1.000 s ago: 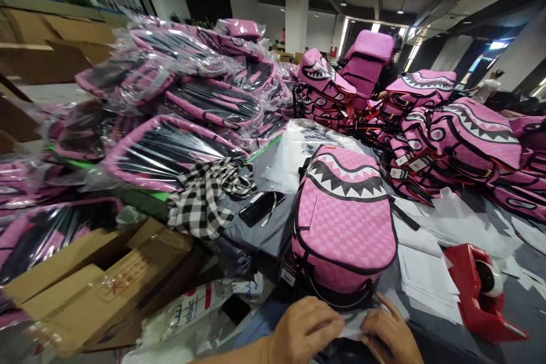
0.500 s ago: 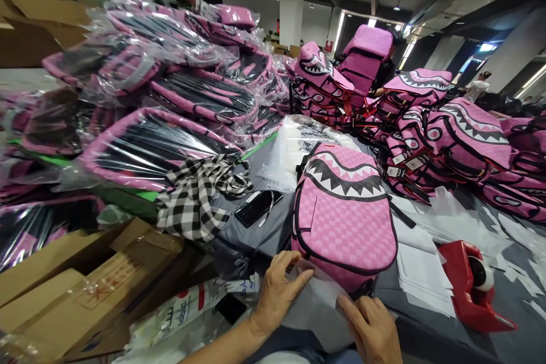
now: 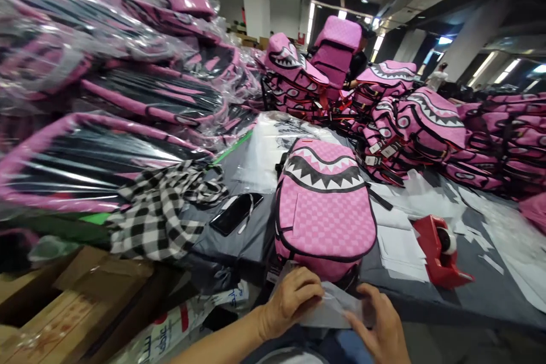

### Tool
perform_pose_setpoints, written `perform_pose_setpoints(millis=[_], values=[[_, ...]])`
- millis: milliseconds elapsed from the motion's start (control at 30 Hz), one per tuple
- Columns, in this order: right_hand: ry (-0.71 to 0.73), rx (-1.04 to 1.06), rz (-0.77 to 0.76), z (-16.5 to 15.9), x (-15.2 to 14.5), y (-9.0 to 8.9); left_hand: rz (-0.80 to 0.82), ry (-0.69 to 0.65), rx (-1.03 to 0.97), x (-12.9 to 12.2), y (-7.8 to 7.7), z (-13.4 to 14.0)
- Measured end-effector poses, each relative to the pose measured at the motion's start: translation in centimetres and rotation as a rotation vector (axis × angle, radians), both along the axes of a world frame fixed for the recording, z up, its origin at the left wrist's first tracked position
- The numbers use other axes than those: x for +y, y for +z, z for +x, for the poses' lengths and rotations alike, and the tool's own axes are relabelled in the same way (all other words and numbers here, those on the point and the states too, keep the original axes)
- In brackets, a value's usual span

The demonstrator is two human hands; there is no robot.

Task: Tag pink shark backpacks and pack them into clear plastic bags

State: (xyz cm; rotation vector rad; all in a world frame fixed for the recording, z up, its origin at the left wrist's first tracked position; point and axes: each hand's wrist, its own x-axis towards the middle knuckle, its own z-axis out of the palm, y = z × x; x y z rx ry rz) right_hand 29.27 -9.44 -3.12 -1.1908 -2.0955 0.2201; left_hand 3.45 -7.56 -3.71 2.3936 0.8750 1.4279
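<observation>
A clear plastic bag (image 3: pixel 335 308) is stretched between my two hands, just below the table's near edge. My left hand (image 3: pixel 294 298) has its fingers curled closed on the bag's left part. My right hand (image 3: pixel 377 324) pinches the bag's right side between thumb and fingers. Right behind the bag a pink checkered backpack (image 3: pixel 326 210) with a shark-mouth print lies on the grey-covered table, front face up. Neither hand grips the backpack.
Wrapped backpacks (image 3: pixel 140 159) are heaped at left, unwrapped backpacks (image 3: pixel 426 119) at the back right. A red tape dispenser (image 3: pixel 437 256), white papers (image 3: pixel 401 244), a phone (image 3: pixel 236 213), checkered cloth (image 3: pixel 162 216) and stacked plastic bags (image 3: pixel 273 148) lie around. A cardboard box (image 3: pixel 81 301) stands low at left.
My view has swung to the right, so the scene shifts left. My left hand has moved from the bag's top edge to a closed grip on it, and the bag is bunched more.
</observation>
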Motion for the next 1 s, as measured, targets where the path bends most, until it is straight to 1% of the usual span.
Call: perform_pose_setpoints(millis=[100, 133, 167, 233, 267, 333, 400, 433, 467, 500, 567, 600, 633, 667, 733, 767, 833, 900, 933, 1000], values=[[-0.063, 0.148, -0.337, 3.0, 0.1, -0.4, 0.002, -0.040, 0.009, -0.3, 0.4, -0.5], [-0.072, 0.223, -0.414, 3.5, 0.5, -0.3, 0.015, -0.048, 0.004, -0.5, 0.5, -0.5], [-0.091, 0.304, -0.454, 3.7, 1.1, 0.0, 0.031, -0.051, -0.007, -0.5, 0.4, -0.6], [-0.127, 0.436, -0.462, 3.3, 2.7, 0.6, 0.062, -0.044, -0.025, -0.6, 0.2, -0.5], [-0.124, 0.468, -0.458, 2.7, 3.7, 0.9, 0.076, -0.036, -0.029, -0.6, 0.0, -0.4], [-0.090, 0.482, -0.448, 1.2, 5.7, 1.2, 0.099, -0.008, -0.016, -0.7, -0.2, -0.2], [-0.071, 0.478, -0.432, -0.1, 7.2, 1.1, 0.117, 0.046, 0.042, -0.7, -0.1, 0.0], [-0.097, 0.478, -0.397, -0.5, 7.6, 1.0, 0.124, 0.073, 0.082, -0.8, 0.0, 0.2], [-0.151, 0.481, -0.331, -0.7, 7.7, 0.8, 0.124, 0.096, 0.129, -0.8, 0.1, 0.3], [-0.229, 0.481, -0.235, -0.8, 7.5, 0.5, 0.118, 0.115, 0.172, -0.9, 0.3, 0.4], [-0.379, 0.444, 0.017, -0.6, 6.0, -0.1, 0.109, 0.143, 0.225, -1.1, 0.4, 0.5], [-0.413, 0.403, 0.137, -0.6, 5.0, -0.4, 0.107, 0.158, 0.237, -1.2, 0.4, 0.6], [-0.398, 0.347, 0.230, -0.6, 4.0, -0.7, 0.108, 0.172, 0.241, -1.2, 0.5, 0.6], [-0.350, 0.273, 0.298, -0.7, 2.9, -1.0, 0.114, 0.180, 0.238, -1.3, 0.5, 0.7], [-0.208, 0.083, 0.374, -1.1, 1.6, -1.3, 0.116, 0.175, 0.224, -1.2, 0.6, 0.7], [-0.143, -0.012, 0.405, -1.4, 1.3, -1.3, 0.113, 0.166, 0.216, -1.1, 0.7, 0.7], [-0.047, -0.156, 0.486, -1.8, 1.8, -1.1, 0.116, 0.148, 0.207, -1.1, 0.9, 0.6], [0.032, -0.216, 0.565, -1.9, 3.0, -0.7, 0.152, 0.156, 0.219, -1.4, 0.7, 0.5], [0.075, -0.229, 0.587, -1.8, 3.7, -0.5, 0.187, 0.178, 0.227, -1.7, 0.4, 0.4], [0.174, -0.249, 0.588, -1.4, 4.9, -0.1, 0.251, 0.298, 0.208, -2.6, -0.5, 0.6]])
